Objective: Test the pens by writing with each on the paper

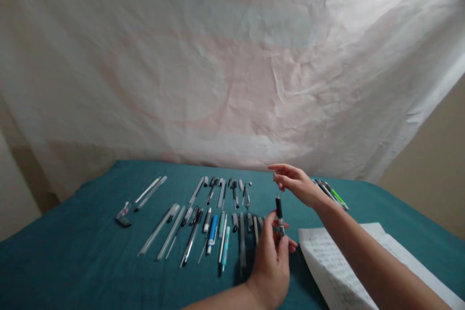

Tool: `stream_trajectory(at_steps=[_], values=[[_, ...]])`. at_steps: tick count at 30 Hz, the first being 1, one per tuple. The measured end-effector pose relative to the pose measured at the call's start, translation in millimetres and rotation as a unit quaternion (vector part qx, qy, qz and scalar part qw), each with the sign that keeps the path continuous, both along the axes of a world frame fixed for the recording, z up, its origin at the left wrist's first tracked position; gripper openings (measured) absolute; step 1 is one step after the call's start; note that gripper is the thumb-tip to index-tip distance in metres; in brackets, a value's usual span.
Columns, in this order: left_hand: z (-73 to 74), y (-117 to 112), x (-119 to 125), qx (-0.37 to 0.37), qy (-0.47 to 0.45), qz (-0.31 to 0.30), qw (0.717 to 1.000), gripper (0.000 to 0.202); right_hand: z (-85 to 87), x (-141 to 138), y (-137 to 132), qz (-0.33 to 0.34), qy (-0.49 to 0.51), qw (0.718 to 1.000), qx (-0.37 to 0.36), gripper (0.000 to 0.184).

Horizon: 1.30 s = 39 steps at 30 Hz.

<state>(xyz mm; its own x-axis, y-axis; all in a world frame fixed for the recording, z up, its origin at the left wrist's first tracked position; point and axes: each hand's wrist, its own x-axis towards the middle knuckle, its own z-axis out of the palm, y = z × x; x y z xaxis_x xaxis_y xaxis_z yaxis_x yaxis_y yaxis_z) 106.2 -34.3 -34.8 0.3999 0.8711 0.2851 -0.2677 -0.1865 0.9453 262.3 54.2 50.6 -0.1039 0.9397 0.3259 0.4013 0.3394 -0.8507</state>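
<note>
My left hand [271, 257] is closed round a dark pen [279, 213], holding it upright by its lower part above the teal table [72, 261]. My right hand [295, 183] hovers just above and to the right of the pen's top, with its fingers loosely extended and apart and nothing seen in them. Several pens and pen parts [203, 218] lie in rows on the table to the left of both hands.
A sheet of white paper with writing [327, 261] lies under my right forearm. A few more pens, one green [336, 195], lie behind my right hand. Two clear pen barrels [149, 192] and a small dark piece [123, 221] lie at far left. A white cloth hangs behind.
</note>
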Motion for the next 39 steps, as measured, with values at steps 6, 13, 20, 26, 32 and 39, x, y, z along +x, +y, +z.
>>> stream_trajectory(at_steps=[6, 13, 20, 26, 32, 39], values=[[3.4, -1, 1, -0.012, -0.008, -0.007, 1.000, 0.038, 21.5, -6, -42, -0.039, 0.064, 0.997, -0.032, 0.034], [3.3, -1, 2, -0.014, 0.003, -0.012, 1.000, 0.035, 20.0, -6, -48, -0.022, 0.006, 1.000, -0.020, 0.033], [1.8, -1, 2, -0.006, 0.012, -0.016, 1.000, 0.036, 23.7, -6, -52, 0.015, -0.017, 1.000, 0.005, 0.030], [0.2, -2, 2, 0.002, 0.017, -0.017, 1.000, 0.035, 26.1, -7, -55, 0.033, -0.043, 0.999, -0.010, 0.032], [4.9, -3, 0, 0.013, 0.029, -0.015, 0.999, 0.035, 28.9, 0, -59, 0.058, -0.052, 0.995, -0.066, 0.042], [2.1, -2, 0, 0.026, 0.028, -0.010, 0.999, 0.037, 16.8, 15, -30, 0.016, -0.051, 0.997, -0.060, 0.044]])
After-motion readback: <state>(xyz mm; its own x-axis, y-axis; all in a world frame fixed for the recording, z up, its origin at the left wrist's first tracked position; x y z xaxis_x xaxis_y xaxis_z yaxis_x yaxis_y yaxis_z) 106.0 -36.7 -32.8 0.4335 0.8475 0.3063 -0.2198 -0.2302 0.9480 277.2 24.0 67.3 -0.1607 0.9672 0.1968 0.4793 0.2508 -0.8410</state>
